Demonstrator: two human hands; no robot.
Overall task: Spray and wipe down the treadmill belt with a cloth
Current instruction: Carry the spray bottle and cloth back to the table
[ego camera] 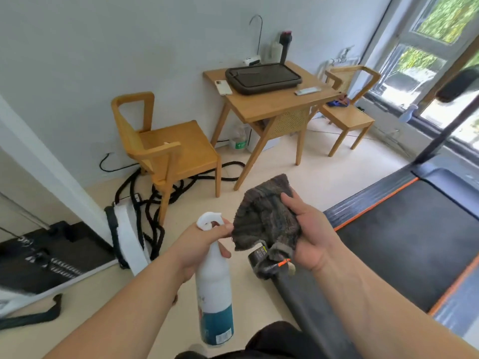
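My left hand [204,244] grips the neck of a white spray bottle [213,286] with a teal label, its white nozzle pointing toward the cloth. A dark grey cloth [264,216] is bunched in my right hand [308,234], thumb on top, held in the air just right of the nozzle. The treadmill belt [409,242] is black with orange edge stripes and lies to the right, below and beyond my right hand. Its rear end cap sits under the cloth.
A wooden chair [168,151] stands ahead left with black cables [153,203] tangled on the floor beneath it. A wooden table [272,102] and a second chair [350,112] stand by the wall. A treadmill upright [445,125] rises at right beside the window.
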